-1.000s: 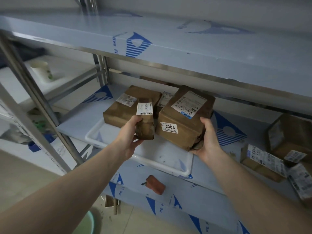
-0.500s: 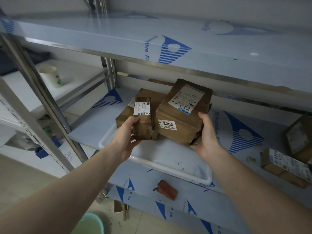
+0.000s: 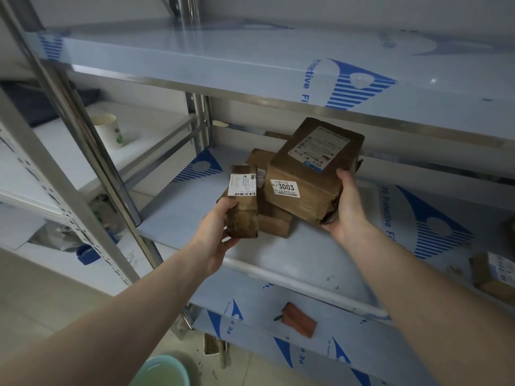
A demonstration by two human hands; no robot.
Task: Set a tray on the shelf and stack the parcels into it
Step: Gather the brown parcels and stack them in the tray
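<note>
A white tray (image 3: 295, 277) lies on the middle shelf (image 3: 172, 213). My left hand (image 3: 217, 232) grips a small narrow brown parcel (image 3: 242, 201) upright above the tray's left part. My right hand (image 3: 345, 210) holds a large brown parcel (image 3: 309, 174) marked 3003, tilted, above the tray's back. Under and behind both lies another brown parcel (image 3: 274, 221) resting in the tray, mostly hidden.
More brown parcels (image 3: 493, 277) lie on the shelf at the far right. The upper shelf (image 3: 250, 68) hangs close above. Slanted steel posts (image 3: 92, 151) stand at the left, with a paper cup (image 3: 108, 132) behind. A red-brown object (image 3: 299, 320) sits on the lower shelf, a green basin (image 3: 163, 371) on the floor.
Both hands have lifted their parcels higher and further back over the tray. The view has shifted left, so the parcels at the right have slid toward the edge.
</note>
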